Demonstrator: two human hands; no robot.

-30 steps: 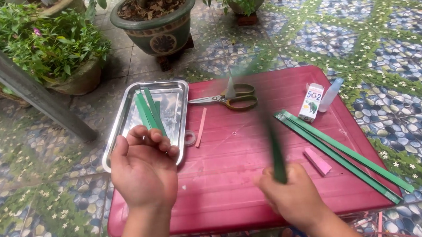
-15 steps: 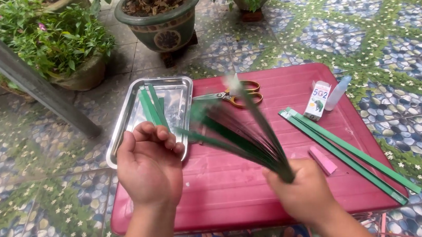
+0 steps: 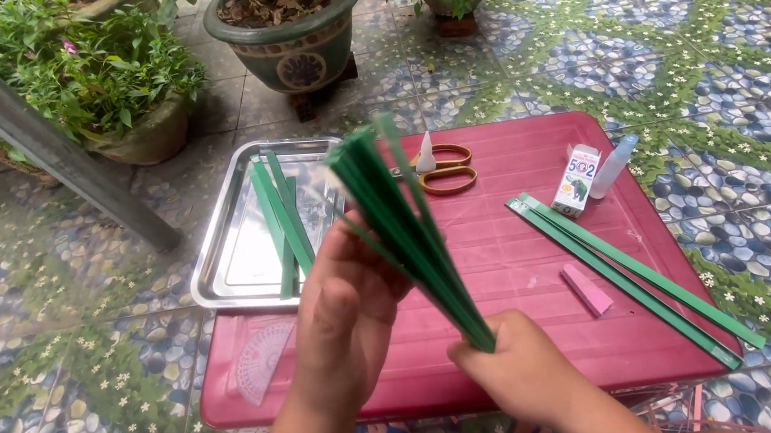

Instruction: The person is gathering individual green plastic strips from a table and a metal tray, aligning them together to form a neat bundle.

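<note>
A bundle of green strips (image 3: pixel 404 224) is being held above the red table (image 3: pixel 539 341), slanting from the lower right up toward the upper left, its upper ends blurred. Its lower end is being gripped by the right hand (image 3: pixel 518 370), whose fingers are being curled tightly around the strips. The middle of the bundle is being touched by the left hand (image 3: pixel 349 309); its fingers are being held loosely bent against the near side of the strips, though how far they wrap round cannot be told.

Behind the left hand, a steel tray (image 3: pixel 235 263) is being overhung at the table's left edge, with a few more green strips (image 3: pixel 282 219) lying in it. A clear protractor (image 3: pixel 264 361) is lying near the table's front left corner. Yellow-handled scissors (image 3: pixel 441 169) are lying behind the bundle. To the right, a small glue box (image 3: pixel 580 178) and a small bottle (image 3: pixel 615 164) are standing just beside each other, while long green strips (image 3: pixel 634 276) and a pink block (image 3: pixel 586 288) are lying nearer. Potted plants (image 3: pixel 291 33) are standing on the tiled floor (image 3: pixel 719 67).
</note>
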